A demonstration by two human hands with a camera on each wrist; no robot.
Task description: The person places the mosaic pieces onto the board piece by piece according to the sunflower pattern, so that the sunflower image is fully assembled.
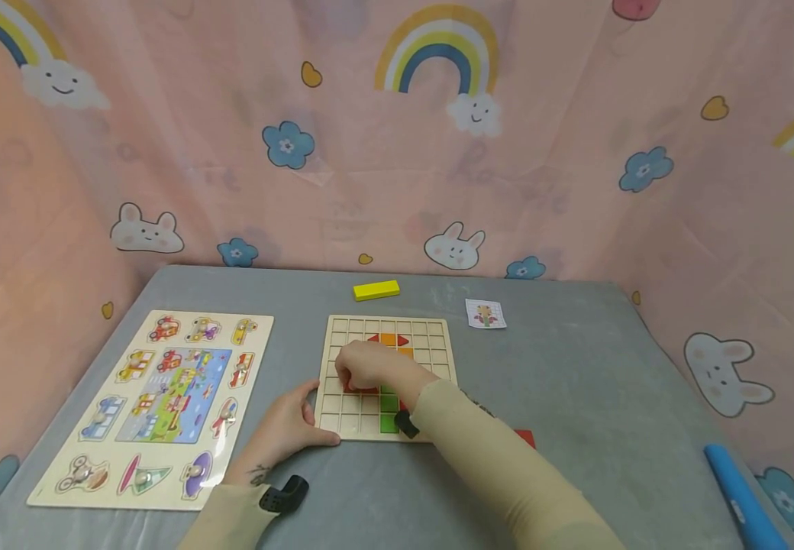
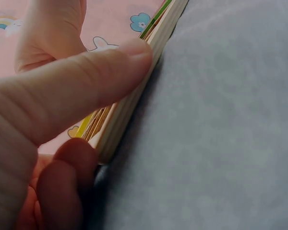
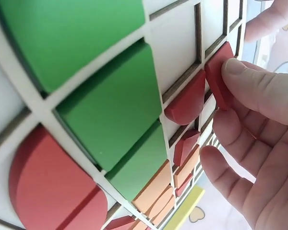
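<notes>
A wooden grid board (image 1: 349, 422) lies on the table, with coloured pieces set in some of its squares. My left hand (image 1: 283, 428) grips its near left corner, the thumb (image 2: 120, 62) along the front edge and the fingers bent at the side. Over the board's left half, my right hand (image 1: 376, 367) pinches a red block (image 3: 218, 79) between thumb and fingertips. The red block is tilted right at the grid, beside a rounded red piece (image 3: 187, 103). Green squares (image 3: 108, 103) form a column, with orange pieces (image 3: 153, 187) beyond them. My right hand and forearm hide part of the board in the head view.
A knob puzzle board (image 1: 101, 477) with vehicle and toy pictures lies at the left. Behind the grid board are a yellow block (image 1: 376, 290) and a small picture card (image 1: 485, 314). A red piece (image 1: 525, 438) shows beside my right sleeve. A blue object (image 1: 740, 493) stands at the right edge.
</notes>
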